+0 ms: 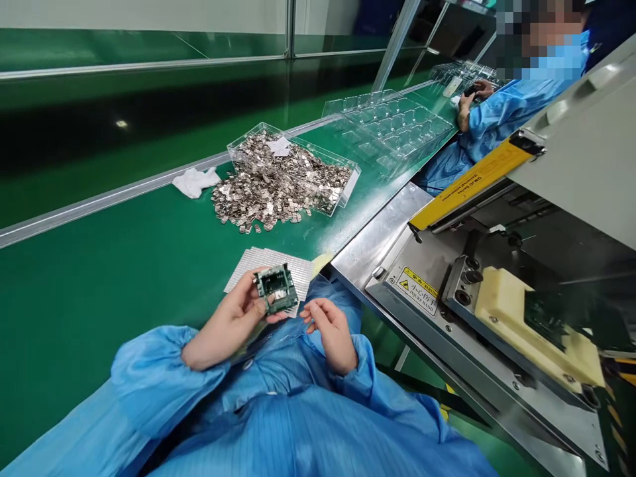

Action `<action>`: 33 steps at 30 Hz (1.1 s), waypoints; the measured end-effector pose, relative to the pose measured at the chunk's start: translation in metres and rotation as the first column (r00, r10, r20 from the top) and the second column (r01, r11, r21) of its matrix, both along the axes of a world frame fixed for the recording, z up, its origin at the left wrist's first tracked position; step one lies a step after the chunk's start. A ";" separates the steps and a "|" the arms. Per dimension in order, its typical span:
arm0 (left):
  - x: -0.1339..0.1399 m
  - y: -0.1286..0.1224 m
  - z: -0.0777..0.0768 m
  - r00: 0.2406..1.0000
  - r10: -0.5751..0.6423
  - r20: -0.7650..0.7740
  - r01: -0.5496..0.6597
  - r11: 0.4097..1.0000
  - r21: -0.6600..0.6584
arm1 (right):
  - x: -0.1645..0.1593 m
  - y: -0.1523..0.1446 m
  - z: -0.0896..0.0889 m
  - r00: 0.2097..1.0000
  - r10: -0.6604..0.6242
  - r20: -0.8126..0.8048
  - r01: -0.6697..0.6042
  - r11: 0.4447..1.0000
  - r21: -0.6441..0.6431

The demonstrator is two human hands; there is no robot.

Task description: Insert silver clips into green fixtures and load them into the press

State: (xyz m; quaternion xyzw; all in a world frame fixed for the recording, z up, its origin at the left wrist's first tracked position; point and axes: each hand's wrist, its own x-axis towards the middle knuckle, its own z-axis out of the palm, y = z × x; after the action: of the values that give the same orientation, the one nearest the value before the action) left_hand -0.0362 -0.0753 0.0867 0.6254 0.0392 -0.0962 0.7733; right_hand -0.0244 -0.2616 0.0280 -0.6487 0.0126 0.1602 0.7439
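My left hand [237, 323] is closed around a dark green, square plastic frame [284, 299] with an open middle, tilted up in front of my body. The thumb presses on its near side, where a few small shiny bits show. Just right of the frame, apart from it, is my right hand [332, 332]. Its fingers are curled in toward the thumb; whatever may be between the tips is too small to make out. Beneath the frame, a few pale sheets with fine stripes [298, 266] lie fanned at the table's edge.
Small metal pieces [263, 202] spill from a clear tray [352, 185]. A white cloth [196, 181] lies left of them, clear blister trays [397, 126] beyond. A press machine with a cream fixture [501, 298] stands at right. A co-worker in blue [521, 109] sits farther back.
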 end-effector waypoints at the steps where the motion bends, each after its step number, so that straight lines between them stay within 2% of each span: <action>1: 0.007 0.001 -0.001 1.000 -0.006 0.021 0.006 1.000 0.000 | 0.005 0.002 -0.005 1.000 0.023 0.009 -0.023 1.000 -0.018; 6: 0.027 0.000 -0.010 0.999 -0.004 0.044 0.005 1.000 -0.030 | 0.019 0.019 -0.013 0.995 0.047 0.092 -0.047 0.999 -0.010; 11: 0.029 0.003 -0.018 1.000 -0.013 0.010 0.014 0.996 -0.093 | 0.014 0.023 -0.015 0.989 0.016 0.144 -0.014 1.000 -0.016; 16: 0.031 0.003 -0.017 0.999 0.035 0.014 -0.033 0.992 -0.122 | 0.009 0.023 -0.028 0.976 -0.029 0.214 0.051 0.994 -0.099; 20: 0.031 0.001 -0.015 0.998 0.063 0.012 -0.062 0.992 -0.106 | 0.010 0.023 -0.039 0.929 -0.012 0.369 0.091 0.976 -0.196; 25: 0.031 0.001 -0.014 0.998 0.056 0.025 -0.054 0.994 -0.093 | 0.010 0.017 -0.044 0.858 0.037 0.512 0.108 0.962 -0.251; 28: 0.032 0.001 -0.014 0.998 0.064 0.010 -0.063 0.995 -0.078 | 0.013 0.010 -0.048 0.878 0.167 0.449 0.008 0.931 -0.364; 31: 0.032 0.002 -0.015 0.998 0.061 0.010 -0.060 0.996 -0.059 | 0.026 0.002 -0.057 0.914 0.311 0.261 -0.134 0.838 -0.529; 33: 0.032 0.002 -0.016 0.998 0.055 0.021 -0.054 0.997 -0.056 | 0.038 -0.001 -0.065 0.915 0.369 0.164 -0.210 0.780 -0.589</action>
State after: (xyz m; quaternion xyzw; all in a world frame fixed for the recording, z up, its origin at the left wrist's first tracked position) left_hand -0.0046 -0.0734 0.0708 0.6037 0.0447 -0.0690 0.7930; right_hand 0.0135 -0.2626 -0.0368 -0.8474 -0.1433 0.1728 0.4812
